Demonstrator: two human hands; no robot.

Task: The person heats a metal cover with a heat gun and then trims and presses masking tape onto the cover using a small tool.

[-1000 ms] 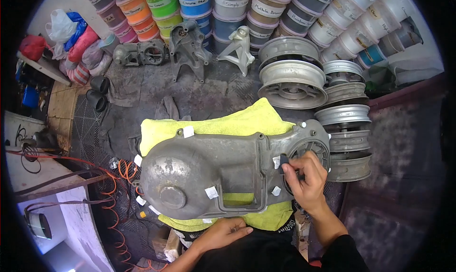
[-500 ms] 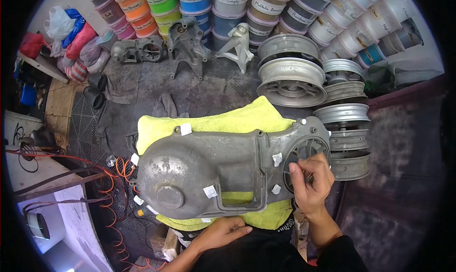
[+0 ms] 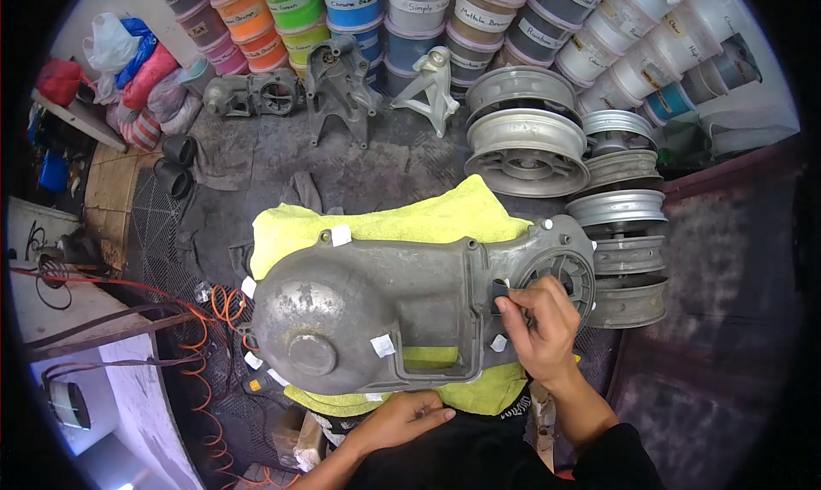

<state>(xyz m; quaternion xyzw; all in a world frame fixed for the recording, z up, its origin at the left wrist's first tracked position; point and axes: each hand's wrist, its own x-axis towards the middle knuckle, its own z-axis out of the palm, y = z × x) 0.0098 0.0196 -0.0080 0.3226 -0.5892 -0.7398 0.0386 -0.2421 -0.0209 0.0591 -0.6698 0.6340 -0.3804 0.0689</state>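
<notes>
A large grey metal engine cover (image 3: 428, 276) lies across my lap on a yellow-green towel (image 3: 393, 225). Small white tape pieces (image 3: 382, 345) are stuck on its face and around its edge. My right hand (image 3: 547, 332) pinches a small dark flat piece (image 3: 499, 293) between thumb and fingers, at the tape beside the round vented opening (image 3: 569, 272). What that piece is made of I cannot make out. Below the cover's lower edge, my left hand (image 3: 402, 423) rests by the towel with its fingers curled; whatever they may hold is hidden.
Wheel rims (image 3: 526, 152) are stacked at the right. Metal brackets (image 3: 338, 88) and a smaller casing (image 3: 251, 95) stand at the back, before labelled tubs (image 3: 351, 7). An orange coiled hose (image 3: 205, 404) runs down the left, near a white-sided bench (image 3: 128, 387).
My right hand has moved left from the round vented opening to the tape beside it, and the dark piece now shows. My left hand stays where it was.
</notes>
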